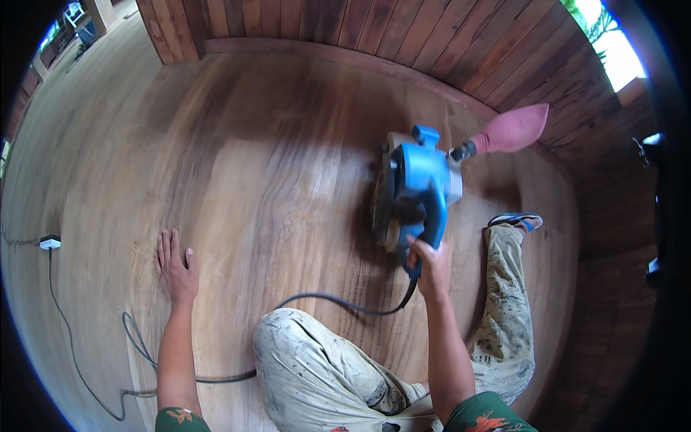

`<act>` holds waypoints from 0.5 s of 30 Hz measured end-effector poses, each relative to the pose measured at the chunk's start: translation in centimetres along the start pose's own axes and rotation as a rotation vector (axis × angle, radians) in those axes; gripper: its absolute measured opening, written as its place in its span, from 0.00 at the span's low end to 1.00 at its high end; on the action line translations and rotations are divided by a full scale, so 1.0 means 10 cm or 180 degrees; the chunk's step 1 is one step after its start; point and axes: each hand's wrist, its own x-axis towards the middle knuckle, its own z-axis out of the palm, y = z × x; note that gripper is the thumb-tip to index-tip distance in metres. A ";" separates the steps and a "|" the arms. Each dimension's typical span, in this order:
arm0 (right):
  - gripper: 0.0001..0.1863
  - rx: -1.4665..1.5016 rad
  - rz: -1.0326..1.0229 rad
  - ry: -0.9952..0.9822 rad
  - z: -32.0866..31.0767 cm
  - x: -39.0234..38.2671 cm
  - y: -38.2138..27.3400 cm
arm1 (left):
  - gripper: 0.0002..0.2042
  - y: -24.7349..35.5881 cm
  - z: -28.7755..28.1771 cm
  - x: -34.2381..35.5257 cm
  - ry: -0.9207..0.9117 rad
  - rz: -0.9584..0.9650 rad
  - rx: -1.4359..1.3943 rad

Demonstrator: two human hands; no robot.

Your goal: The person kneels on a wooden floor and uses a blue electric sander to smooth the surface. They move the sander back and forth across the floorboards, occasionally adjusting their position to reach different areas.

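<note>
My left hand [177, 269] lies flat on the wooden floor [230, 180], fingers apart, holding nothing. My right hand [430, 263] grips the rear handle of a blue belt sander [426, 169], slightly blurred, standing on the floor right of centre. A pink dust bag [515, 129] sticks out from the sander toward the upper right. A black cord [345, 309] runs from below the handle across the boards and loops near my left forearm.
Wooden plank walls [324, 18] border the far and right sides, with a post [169, 29] at upper left. A white plug connector [50, 243] lies at far left. My bent knee [295, 342] and outstretched right leg [504, 302] occupy the foreground. Small objects sit far upper left.
</note>
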 end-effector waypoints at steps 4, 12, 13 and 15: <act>0.14 0.0054 0.0117 0.0166 -0.05 -0.67 0.12 | 0.30 0.01 0.00 0.00 -0.0051 -0.0029 0.0014; 0.14 0.0101 0.0070 0.0172 0.01 -0.69 0.13 | 0.30 -0.02 -0.01 -0.01 -0.0068 -0.0030 0.0042; 0.14 0.0066 0.0044 0.0186 0.03 -0.57 0.11 | 0.31 -0.02 -0.01 -0.02 -0.0025 0.0000 0.0053; 0.15 0.0120 -0.0092 0.0104 0.09 -0.33 0.07 | 0.31 -0.03 -0.02 -0.06 -0.0084 -0.0030 0.0088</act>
